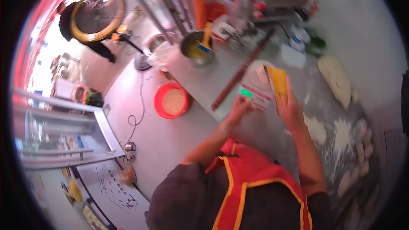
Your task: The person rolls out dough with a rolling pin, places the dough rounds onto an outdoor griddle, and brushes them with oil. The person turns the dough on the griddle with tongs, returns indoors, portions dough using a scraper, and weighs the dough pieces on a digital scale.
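My right hand point(290, 108) is closed around a yellow dough scraper point(279, 83), held upright with its dark edge on the left. The scraper is beside the round plate of a digital scale point(260, 99) with a green lit display. A pale piece of dough point(260, 75) appears to lie on that plate, partly hidden by the scraper. At the near left corner of the scale, my left hand point(243, 106) has its fingers curled in. Whether anything is between them does not show.
A long rolling pin point(243, 70) lies left of the scale. Behind it stands a pot point(186, 42) with yellow liquid and a brush point(206, 37). A large dough lump point(334, 79), flour point(343, 135) and several dough pieces lie rightward. A red bucket point(157, 102) is at left.
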Motion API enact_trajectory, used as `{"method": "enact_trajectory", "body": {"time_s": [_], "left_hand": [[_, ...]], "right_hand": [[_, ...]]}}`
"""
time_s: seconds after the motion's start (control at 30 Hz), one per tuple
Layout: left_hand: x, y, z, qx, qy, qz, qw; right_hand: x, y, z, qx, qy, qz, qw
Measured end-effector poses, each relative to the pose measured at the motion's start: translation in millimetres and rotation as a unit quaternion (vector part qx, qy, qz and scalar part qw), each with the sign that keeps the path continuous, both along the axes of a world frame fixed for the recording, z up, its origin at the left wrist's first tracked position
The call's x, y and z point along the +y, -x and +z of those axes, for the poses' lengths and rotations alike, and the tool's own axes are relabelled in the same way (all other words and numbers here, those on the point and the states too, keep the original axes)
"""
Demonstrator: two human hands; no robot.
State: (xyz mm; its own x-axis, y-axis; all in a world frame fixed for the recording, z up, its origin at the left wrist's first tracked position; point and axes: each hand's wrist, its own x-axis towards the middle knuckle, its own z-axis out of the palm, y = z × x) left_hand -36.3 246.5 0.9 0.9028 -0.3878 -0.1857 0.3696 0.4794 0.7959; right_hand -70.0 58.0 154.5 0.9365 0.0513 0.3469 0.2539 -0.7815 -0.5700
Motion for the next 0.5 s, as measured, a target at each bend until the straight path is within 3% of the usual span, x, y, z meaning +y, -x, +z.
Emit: {"method": "enact_trajectory", "body": {"time_s": [0.03,0.17,0.27,0.33,0.4,0.5], "left_hand": [[0.8,-0.6,-11.6,-0.003,-0.019,-0.051,0.998],[-25.7,18.5,46.8,0.203,-0.052,0.035,0.977],[-11.5,2.3,17.3,0.175,0.098,-0.063,0.978],[0.9,-25.4,-2.2,0.148,0.061,-0.015,0.987],[16.2,-45.8,23.6,0.108,-0.07,0.066,0.99],[27.5,-72.7,56.0,0.054,-0.171,0.112,0.977]], "right_hand": [[-9.6,11.2,-1.3,0.048,-0.012,-0.032,0.998],[-33.4,34.3,-8.1,0.137,-0.054,-0.107,0.983],[-38.1,44.3,-9.5,0.162,-0.069,-0.127,0.976],[-37.0,46.8,-10.9,0.18,-0.074,-0.135,0.972],[-34.0,47.5,-12.7,0.202,-0.072,-0.141,0.967],[-30.8,44.6,-18.5,0.193,-0.087,-0.137,0.968]]}}
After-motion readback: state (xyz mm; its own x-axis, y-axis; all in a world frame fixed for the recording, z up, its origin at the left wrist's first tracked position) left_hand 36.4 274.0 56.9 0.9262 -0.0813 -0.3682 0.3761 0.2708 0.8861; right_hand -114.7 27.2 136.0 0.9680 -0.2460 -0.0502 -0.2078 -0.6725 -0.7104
